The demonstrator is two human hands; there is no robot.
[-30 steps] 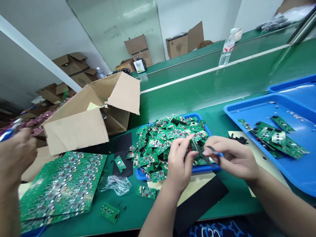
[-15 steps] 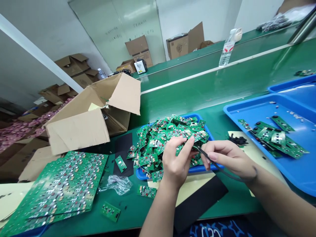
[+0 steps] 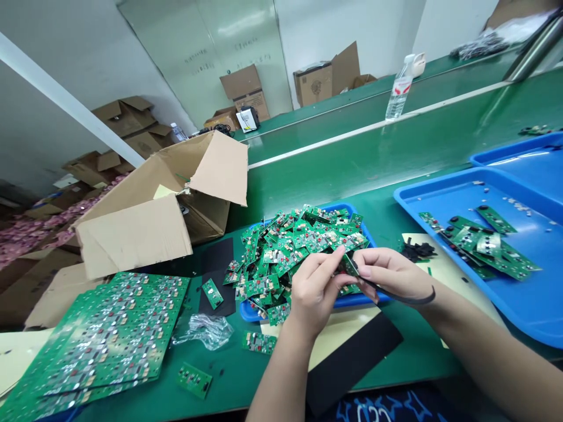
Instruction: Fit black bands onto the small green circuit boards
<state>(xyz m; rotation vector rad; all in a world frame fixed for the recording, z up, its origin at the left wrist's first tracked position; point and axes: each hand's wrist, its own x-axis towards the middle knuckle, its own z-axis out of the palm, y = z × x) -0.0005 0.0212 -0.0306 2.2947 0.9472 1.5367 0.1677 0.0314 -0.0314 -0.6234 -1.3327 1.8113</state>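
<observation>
My left hand (image 3: pixel 313 288) pinches a small green circuit board (image 3: pixel 349 265) by its edge, over the front of a blue tray (image 3: pixel 251 313) heaped with similar boards (image 3: pixel 281 246). Close against that board, on its right side, my right hand (image 3: pixel 387 272) is closed on a thin black strip (image 3: pixel 398 298), whose tail curves back across the wrist. The fingertips of both hands almost meet at the board. Beneath the hands lie a cream sheet (image 3: pixel 338 340) and a wide black sheet (image 3: pixel 354 366).
Large board panels (image 3: pixel 118 334) are stacked at the left, near a crumpled clear plastic bag (image 3: pixel 204 331) and an open cardboard box (image 3: pixel 136 234). Another blue tray (image 3: pixel 519 293) with several boards stands right, beside small black pieces (image 3: pixel 417 251). A bottle (image 3: pixel 399 91) stands farther back.
The small board has been turned so that its face shows more between my hands. My right hand has moved slightly left and up, and the strip's tail has swung.
</observation>
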